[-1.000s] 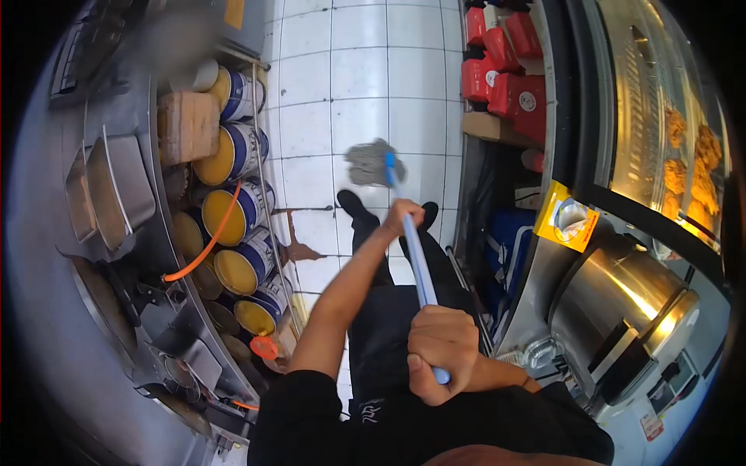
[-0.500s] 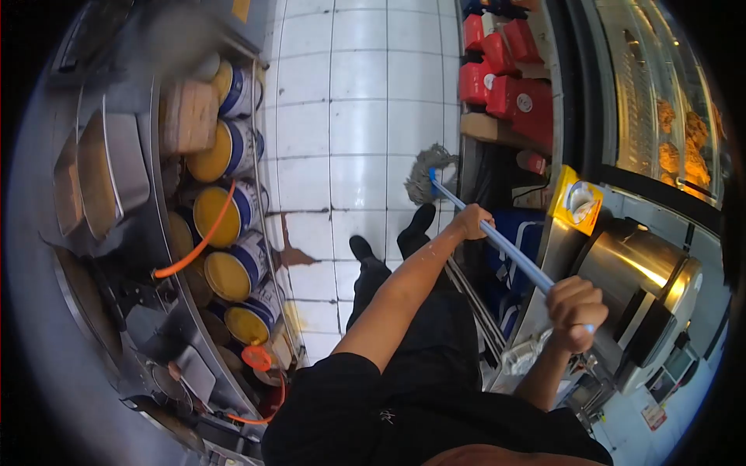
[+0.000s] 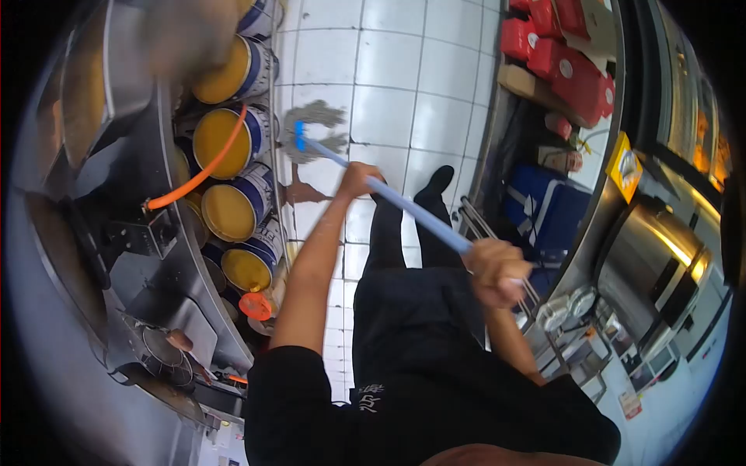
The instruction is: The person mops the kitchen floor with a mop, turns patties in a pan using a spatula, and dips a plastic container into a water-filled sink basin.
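Left hand (image 3: 359, 179) and right hand (image 3: 497, 268), both clenched around the light-blue mop handle (image 3: 404, 206), whose grey string mop head (image 3: 315, 128) rests on the white tiled floor (image 3: 404, 101) beside yellow-lidded blue-and-white tubs (image 3: 233, 210).

head-worn view, looking steeply down, wide fisheye

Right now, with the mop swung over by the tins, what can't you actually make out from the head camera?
- Brown stain on the floor tiles: the mop head covers its upper end.
- Mop handle: its top end is hidden inside the right hand; the left hand wraps its middle.
- Tins under the counter: their labels are too small and warped to read.
- Upper left corner: blurred, contents unclear.
- Display case: cut by the right edge.
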The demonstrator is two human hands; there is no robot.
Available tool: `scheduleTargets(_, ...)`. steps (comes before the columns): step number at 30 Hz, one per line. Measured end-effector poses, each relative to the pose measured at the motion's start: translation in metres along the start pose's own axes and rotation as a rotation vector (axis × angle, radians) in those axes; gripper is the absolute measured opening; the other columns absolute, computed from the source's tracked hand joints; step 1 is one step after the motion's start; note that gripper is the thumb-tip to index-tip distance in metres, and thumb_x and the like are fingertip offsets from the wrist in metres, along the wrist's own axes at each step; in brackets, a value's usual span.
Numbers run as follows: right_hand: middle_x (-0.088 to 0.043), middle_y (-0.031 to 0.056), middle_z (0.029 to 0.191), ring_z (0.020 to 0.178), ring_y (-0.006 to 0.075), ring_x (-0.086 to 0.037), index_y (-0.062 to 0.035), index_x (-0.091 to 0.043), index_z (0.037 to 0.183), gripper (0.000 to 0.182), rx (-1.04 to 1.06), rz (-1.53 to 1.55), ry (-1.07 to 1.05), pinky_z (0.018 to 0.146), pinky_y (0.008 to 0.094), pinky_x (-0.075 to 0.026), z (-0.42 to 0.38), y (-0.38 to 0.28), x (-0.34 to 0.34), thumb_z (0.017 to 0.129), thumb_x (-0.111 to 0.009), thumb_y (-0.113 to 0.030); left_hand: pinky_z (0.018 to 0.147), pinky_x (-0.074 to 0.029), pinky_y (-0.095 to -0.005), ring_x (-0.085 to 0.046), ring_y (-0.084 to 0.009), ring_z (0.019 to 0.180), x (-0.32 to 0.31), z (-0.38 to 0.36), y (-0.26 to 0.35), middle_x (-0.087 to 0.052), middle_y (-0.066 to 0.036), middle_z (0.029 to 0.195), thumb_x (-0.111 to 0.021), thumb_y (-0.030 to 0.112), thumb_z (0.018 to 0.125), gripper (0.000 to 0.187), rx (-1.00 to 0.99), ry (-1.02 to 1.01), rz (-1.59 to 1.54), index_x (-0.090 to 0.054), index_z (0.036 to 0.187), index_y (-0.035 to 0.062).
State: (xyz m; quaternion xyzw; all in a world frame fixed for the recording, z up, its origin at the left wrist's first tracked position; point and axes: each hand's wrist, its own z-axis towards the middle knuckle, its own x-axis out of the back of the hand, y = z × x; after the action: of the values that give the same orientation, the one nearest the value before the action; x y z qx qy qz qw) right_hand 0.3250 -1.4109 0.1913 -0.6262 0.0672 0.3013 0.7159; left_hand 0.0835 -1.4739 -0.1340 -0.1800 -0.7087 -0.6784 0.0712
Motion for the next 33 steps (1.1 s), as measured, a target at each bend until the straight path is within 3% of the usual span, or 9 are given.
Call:
scheduleTargets(3, -0.039, 0.0019, 0.042, 0.033, 0.0172, -0.038, -0.0102, -0.035, 0.049, 0.044, 0.155, 0.039, -0.022, 0.039, 0.0325, -0.035, -0.045, 0.044, -0.044, 0.089, -0.050, -0.022, 0.053, -0.051, -0.0405, -0.063, -0.0320, 0.052, 0.037, -0.051, -0.037, -0.060, -0.013, 0.055, -0.067, 0.016, 0.070, 0.017, -0.052, -0.022, 0.347, -0.060, 0.056, 0.0094)
scheduleTargets(9, -0.041, 0.0054, 0.047, 0.040, 0.0198, -0.040, -0.0050, -0.037, 0.052, 0.036, -0.051, -0.112, -0.054, 0.044, 0.0336, -0.034, -0.048, -0.003, -0.050, 0.086, -0.045, -0.010, 0.051, -0.049, -0.0421, -0.059, -0.0348, 0.050, 0.026, -0.051, -0.011, -0.056, -0.016, 0.052, -0.064, 0.016, 0.076, 0.028, -0.041, -0.022, 0.282, -0.053, 0.052, 0.0059)
scheduleTargets(19, -0.041, 0.0044, 0.044, 0.036, 0.0169, -0.040, -0.0068, -0.037, 0.050, 0.032, -0.006, -0.480, -0.077, 0.041, 0.0314, -0.032, -0.046, -0.144, -0.033, 0.081, -0.045, -0.010, 0.049, -0.046, -0.0384, -0.057, -0.0285, 0.047, -0.165, 0.023, 0.116, -0.055, -0.007, 0.051, -0.064, 0.017, 0.073, 0.023, -0.325, 0.016, -0.210, -0.051, 0.055, 0.0112)
scheduleTargets(23, -0.041, 0.0038, 0.046, 0.037, 0.0175, -0.039, -0.0059, -0.039, 0.051, 0.027, -0.029, -0.563, -0.157, 0.041, 0.0298, -0.031, -0.046, -0.151, -0.016, 0.076, -0.048, -0.008, 0.049, -0.044, -0.0406, -0.055, -0.0308, 0.047, -0.238, 0.054, 0.133, -0.052, -0.010, 0.051, -0.064, 0.016, 0.071, 0.024, -0.359, 0.001, -0.239, -0.048, 0.054, 0.0099)
scheduleTargets(25, -0.041, 0.0048, 0.050, 0.041, 0.0192, -0.039, -0.0038, -0.042, 0.053, 0.018, -0.063, -0.570, -0.164, 0.043, 0.0300, -0.030, -0.051, -0.147, -0.007, 0.068, -0.051, -0.004, 0.045, -0.038, -0.0408, -0.049, -0.0317, 0.044, -0.263, 0.066, 0.146, -0.046, -0.011, 0.049, -0.061, 0.013, 0.072, 0.027, -0.400, 0.063, -0.299, -0.044, 0.053, 0.0079)
scheduleTargets(29, -0.040, 0.0054, 0.048, 0.038, 0.0201, -0.040, -0.0050, -0.042, 0.051, 0.020, -0.067, -0.715, -0.361, 0.042, 0.0307, -0.031, -0.052, -0.112, 0.008, 0.066, -0.055, -0.006, 0.050, -0.041, -0.0421, -0.052, -0.0346, 0.050, -0.308, 0.081, 0.144, -0.050, -0.013, 0.051, -0.061, 0.016, 0.077, 0.030, -0.341, -0.086, -0.374, -0.048, 0.053, 0.0061)
scheduleTargets(31, -0.040, 0.0047, 0.047, 0.037, 0.0194, -0.041, -0.0056, -0.039, 0.050, 0.029, -0.040, -0.714, -0.341, 0.041, 0.0309, -0.033, -0.055, -0.113, 0.024, 0.071, -0.057, -0.012, 0.051, -0.041, -0.0428, -0.052, -0.0352, 0.050, -0.314, 0.093, 0.143, -0.050, -0.013, 0.051, -0.063, 0.016, 0.077, 0.030, -0.350, -0.245, -0.468, -0.048, 0.053, 0.0057)
scheduleTargets(32, -0.039, 0.0040, 0.047, 0.037, 0.0187, -0.041, -0.0059, -0.038, 0.049, 0.032, -0.054, -0.682, -0.296, 0.040, 0.0307, -0.033, -0.053, -0.124, 0.031, 0.073, -0.057, -0.015, 0.054, -0.044, -0.0417, -0.056, -0.0351, 0.053, -0.317, 0.099, 0.147, -0.055, -0.014, 0.054, -0.065, 0.015, 0.074, 0.025, -0.351, -0.274, -0.364, -0.052, 0.055, 0.0057)
scheduleTargets(33, -0.036, 0.0019, 0.045, 0.035, 0.0164, -0.039, -0.0069, -0.037, 0.049, 0.041, 0.057, -0.689, -0.238, 0.038, 0.0298, -0.032, -0.050, -0.130, 0.038, 0.082, -0.056, -0.021, 0.055, -0.045, -0.0413, -0.058, -0.0347, 0.055, -0.313, 0.103, 0.158, -0.057, -0.014, 0.056, -0.066, 0.015, 0.074, 0.023, -0.335, -0.293, -0.357, -0.055, 0.056, 0.0063)
